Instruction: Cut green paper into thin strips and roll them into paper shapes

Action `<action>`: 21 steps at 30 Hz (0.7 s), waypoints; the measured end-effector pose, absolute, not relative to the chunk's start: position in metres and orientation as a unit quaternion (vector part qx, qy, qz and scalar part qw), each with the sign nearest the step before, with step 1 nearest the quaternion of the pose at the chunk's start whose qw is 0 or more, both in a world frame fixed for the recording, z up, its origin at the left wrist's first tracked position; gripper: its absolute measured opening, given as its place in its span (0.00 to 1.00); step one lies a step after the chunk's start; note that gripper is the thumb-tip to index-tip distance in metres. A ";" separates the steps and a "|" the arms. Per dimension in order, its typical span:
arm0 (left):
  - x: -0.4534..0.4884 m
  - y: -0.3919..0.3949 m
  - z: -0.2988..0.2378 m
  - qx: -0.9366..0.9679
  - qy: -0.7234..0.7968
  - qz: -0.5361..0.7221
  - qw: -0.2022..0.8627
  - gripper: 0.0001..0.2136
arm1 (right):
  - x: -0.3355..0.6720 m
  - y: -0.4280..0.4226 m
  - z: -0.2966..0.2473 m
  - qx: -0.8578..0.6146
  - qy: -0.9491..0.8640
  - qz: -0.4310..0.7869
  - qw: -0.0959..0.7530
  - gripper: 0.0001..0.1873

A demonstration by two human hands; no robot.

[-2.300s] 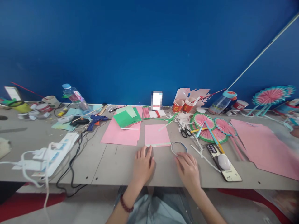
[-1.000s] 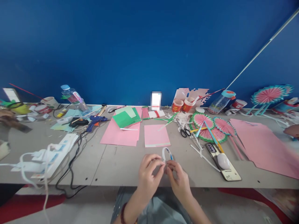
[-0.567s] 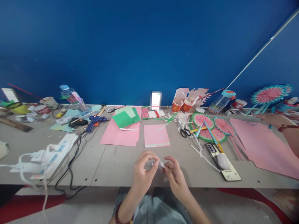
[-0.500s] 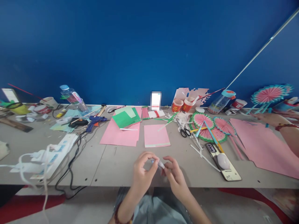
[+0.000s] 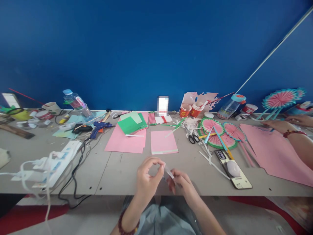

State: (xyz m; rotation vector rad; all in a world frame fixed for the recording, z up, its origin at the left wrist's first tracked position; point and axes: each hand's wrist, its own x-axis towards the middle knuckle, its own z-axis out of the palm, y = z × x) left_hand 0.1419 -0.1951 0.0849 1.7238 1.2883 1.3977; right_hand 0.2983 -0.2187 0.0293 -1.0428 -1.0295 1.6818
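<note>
Over the front edge of the table, my left hand (image 5: 148, 176) pinches one end of a narrow whitish strip (image 5: 169, 171) between thumb and forefinger. The other end reaches the fingers of my right hand (image 5: 184, 185), which are closed on it. The strip looks thin and slightly see-through; its exact kind is unclear. Just beyond my hands lies a square pink sheet (image 5: 163, 141), flat, with a pale band (image 5: 165, 152) along its near edge. A green strip (image 5: 179, 125) crosses the sheet's upper right corner.
To the left are green paper (image 5: 130, 125), a blue glue gun (image 5: 100, 127) and a white power strip (image 5: 62, 160) with cables. Rightward lie black scissors (image 5: 194, 139), pink paper fans (image 5: 212, 127) and a phone (image 5: 241, 182). A co-worker's hands (image 5: 276, 125) rest at far right.
My left hand has shifted slightly left and up, while my right hand has turned and its fingers have lowered. More of the strip shows between them. The co-worker's hand moved slightly.
</note>
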 end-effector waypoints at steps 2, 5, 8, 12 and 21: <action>0.141 -0.196 0.086 0.642 0.479 0.527 0.283 0.04 | 0.299 -0.217 0.026 -0.428 -0.390 0.678 0.452 0.10; 0.141 -0.197 0.087 0.642 0.475 0.529 0.286 0.05 | 0.299 -0.216 0.023 -0.453 -0.381 0.660 0.463 0.14; 0.141 -0.198 0.087 0.636 0.474 0.535 0.291 0.05 | 0.299 -0.215 0.023 -0.471 -0.386 0.634 0.476 0.16; 0.141 -0.199 0.087 0.634 0.465 0.539 0.303 0.04 | 0.299 -0.215 0.024 -0.489 -0.393 0.607 0.488 0.19; 0.145 -0.213 0.084 0.837 0.266 0.453 0.154 0.09 | 0.302 -0.209 0.029 -0.517 -0.411 0.537 0.525 0.16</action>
